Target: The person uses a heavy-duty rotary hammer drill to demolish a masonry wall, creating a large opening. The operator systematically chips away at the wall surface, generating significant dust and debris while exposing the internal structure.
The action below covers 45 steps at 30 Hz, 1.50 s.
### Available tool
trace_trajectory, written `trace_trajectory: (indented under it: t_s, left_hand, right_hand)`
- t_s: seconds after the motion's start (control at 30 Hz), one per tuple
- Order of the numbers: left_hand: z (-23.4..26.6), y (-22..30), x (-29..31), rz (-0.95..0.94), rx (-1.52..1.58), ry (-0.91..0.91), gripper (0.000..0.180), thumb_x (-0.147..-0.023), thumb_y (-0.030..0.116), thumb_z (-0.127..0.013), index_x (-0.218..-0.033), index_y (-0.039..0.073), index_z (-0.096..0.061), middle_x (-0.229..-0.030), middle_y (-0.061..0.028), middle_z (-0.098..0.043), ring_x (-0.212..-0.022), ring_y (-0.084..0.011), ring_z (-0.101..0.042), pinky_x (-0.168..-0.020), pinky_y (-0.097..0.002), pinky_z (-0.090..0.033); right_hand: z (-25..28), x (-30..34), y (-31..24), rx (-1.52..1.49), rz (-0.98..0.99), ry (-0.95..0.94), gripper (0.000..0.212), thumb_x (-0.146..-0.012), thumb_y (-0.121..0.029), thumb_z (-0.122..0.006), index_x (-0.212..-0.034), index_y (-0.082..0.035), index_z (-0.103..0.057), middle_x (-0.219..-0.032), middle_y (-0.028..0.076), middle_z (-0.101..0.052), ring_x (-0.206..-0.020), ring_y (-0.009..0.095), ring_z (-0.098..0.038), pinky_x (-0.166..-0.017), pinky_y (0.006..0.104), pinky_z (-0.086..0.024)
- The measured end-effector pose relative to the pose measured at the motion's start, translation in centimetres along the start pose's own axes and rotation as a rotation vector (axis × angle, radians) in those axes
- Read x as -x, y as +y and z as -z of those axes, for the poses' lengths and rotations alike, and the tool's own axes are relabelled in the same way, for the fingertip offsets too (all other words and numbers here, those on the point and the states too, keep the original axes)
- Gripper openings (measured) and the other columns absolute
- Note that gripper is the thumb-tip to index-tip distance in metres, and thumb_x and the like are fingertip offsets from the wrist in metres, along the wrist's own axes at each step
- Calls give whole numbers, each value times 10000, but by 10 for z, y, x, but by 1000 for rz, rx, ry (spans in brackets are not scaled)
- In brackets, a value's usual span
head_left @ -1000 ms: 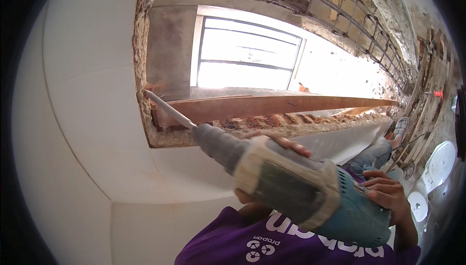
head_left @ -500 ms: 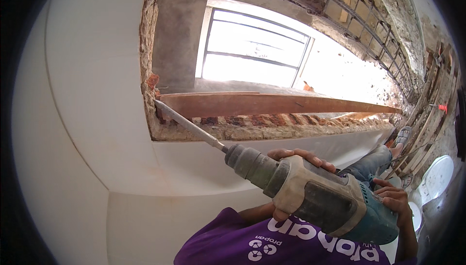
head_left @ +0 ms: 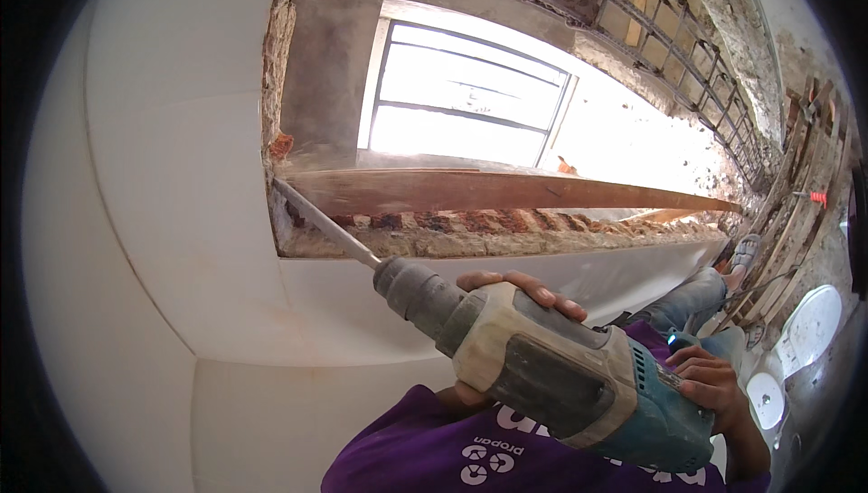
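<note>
I hold a teal and beige demolition hammer (head_left: 542, 385) slantwise in front of my purple shirt. My left hand (head_left: 533, 292) is wrapped round its front housing, fingers over the top. At the rear, my right hand (head_left: 710, 386) grips the handle, most of which is hidden behind the tool's body. A long grey chisel bit (head_left: 327, 224) points up and left from the chuck. Its tip meets the broken left edge of a wall opening, beside the end of a brown wooden board (head_left: 506, 191).
Exposed brick (head_left: 488, 222) lines the lower edge of the opening. A barred window (head_left: 466, 91) shows bright beyond it. Steel rebar (head_left: 674, 50) runs along the upper right. Wooden planks (head_left: 796, 213) and a white plastic chair (head_left: 812, 330) stand at the right. White wall panels (head_left: 172, 195) fill the left.
The hammer and both my hands have moved left. The chisel tip has shifted left into the opening's edge, and less of the bit shows.
</note>
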<state>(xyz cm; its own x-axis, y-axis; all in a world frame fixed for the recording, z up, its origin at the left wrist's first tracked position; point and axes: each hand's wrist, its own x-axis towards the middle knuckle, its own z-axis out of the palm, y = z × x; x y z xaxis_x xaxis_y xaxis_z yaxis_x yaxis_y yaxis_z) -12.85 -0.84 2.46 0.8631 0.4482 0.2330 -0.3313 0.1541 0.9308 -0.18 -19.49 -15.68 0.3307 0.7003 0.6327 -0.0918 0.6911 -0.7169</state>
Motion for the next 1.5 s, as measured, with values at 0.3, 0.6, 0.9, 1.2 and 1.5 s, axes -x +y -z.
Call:
trace_trajectory:
  t_s: [0.3, 0.6, 0.9, 1.2, 1.5]
  left_hand:
    - [-20, 14, 8, -19, 81, 8, 882, -741, 585, -675, -1374, 117, -277, -1140, -265, -438, -1075, -460, -506, -889, -602, -455]
    - [-5, 52, -10, 153, 113, -51, 889, -747, 617, -639, -1388, 120, -276, -1182, -222, -422, -1128, -441, -454, -948, -611, -375]
    - [17, 73, -32, 119, 118, 154, 854, -740, 667, -575, -1359, 130, -334, -1175, -195, -427, -1120, -398, -433, -969, -593, -359]
    - [-1, 0, -9, 32, 79, -26, 862, -733, 509, -712, -1360, 114, -271, -1178, -245, -432, -1162, -447, -433, -957, -607, -390]
    - [-13, -19, 2, -5, -10, 7, 908, -707, 464, -767, -1357, 88, -257, -1169, -262, -448, -1131, -428, -484, -949, -577, -431]
  right_hand:
    - [-22, 0, -61, -10, -93, 87, 681, -723, -545, -627, -1243, -112, -548, -906, 97, -602, -828, 268, -626, -890, 511, -466]
    - [-22, -17, -90, 125, 4, -99, 879, -638, -439, -754, -1330, -2, -434, -832, 92, -592, -748, 258, -630, -728, 383, -522]
    - [-31, -75, -71, 63, -63, -56, 1045, -527, -223, -796, -1439, -79, -308, -807, 91, -590, -743, 261, -618, -747, 395, -496]
    - [0, -3, -30, 48, -8, 86, 804, -659, -445, -735, -1314, -67, -460, -897, 122, -658, -845, 287, -666, -898, 490, -477]
    - [0, 21, -13, 7, -44, 119, 584, -764, -395, -682, -1263, -138, -520, -865, 98, -644, -799, 262, -655, -887, 510, -469]
